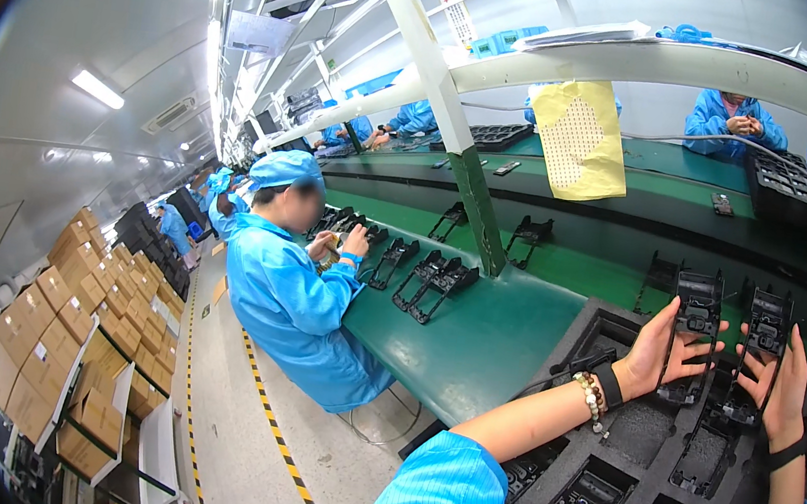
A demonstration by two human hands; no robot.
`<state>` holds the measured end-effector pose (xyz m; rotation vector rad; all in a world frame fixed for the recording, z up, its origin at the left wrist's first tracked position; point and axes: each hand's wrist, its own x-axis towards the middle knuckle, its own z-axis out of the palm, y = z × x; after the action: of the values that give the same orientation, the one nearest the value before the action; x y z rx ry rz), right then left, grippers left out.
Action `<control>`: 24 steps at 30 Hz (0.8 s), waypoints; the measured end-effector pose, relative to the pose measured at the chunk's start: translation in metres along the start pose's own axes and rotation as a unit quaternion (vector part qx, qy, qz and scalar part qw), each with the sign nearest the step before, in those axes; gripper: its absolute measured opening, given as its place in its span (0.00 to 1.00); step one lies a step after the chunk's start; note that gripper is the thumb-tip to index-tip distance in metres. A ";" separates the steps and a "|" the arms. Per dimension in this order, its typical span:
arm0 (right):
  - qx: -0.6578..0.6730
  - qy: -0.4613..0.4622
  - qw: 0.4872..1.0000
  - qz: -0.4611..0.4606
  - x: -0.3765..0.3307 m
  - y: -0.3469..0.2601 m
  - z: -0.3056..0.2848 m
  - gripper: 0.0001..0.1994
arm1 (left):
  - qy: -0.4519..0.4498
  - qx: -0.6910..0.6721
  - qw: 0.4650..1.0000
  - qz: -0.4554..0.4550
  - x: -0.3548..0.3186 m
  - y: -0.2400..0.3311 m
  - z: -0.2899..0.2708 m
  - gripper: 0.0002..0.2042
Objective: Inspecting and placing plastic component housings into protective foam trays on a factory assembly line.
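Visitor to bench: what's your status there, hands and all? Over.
Left hand gripping black plastic frame; right hand holding matching frame. Both held above grey foam tray. Nothing seen blocking either hand.

You get bright light from ceiling tubes [212, 47], glaring toward upper left; your fisheye view bends straight edges, its rim darkens to black, and blur masks a co-worker's face [306, 208].
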<state>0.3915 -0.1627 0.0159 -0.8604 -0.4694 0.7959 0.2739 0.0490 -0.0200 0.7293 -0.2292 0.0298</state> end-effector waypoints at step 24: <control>0.007 -0.039 0.999 0.013 0.000 -0.002 0.000 0.30 | -0.001 -0.027 1.000 0.011 -0.002 0.000 0.004 0.31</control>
<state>0.3928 -0.1635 0.0175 -0.8270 -0.5215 0.8576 0.2710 0.0467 -0.0181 0.6736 -0.2395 0.0443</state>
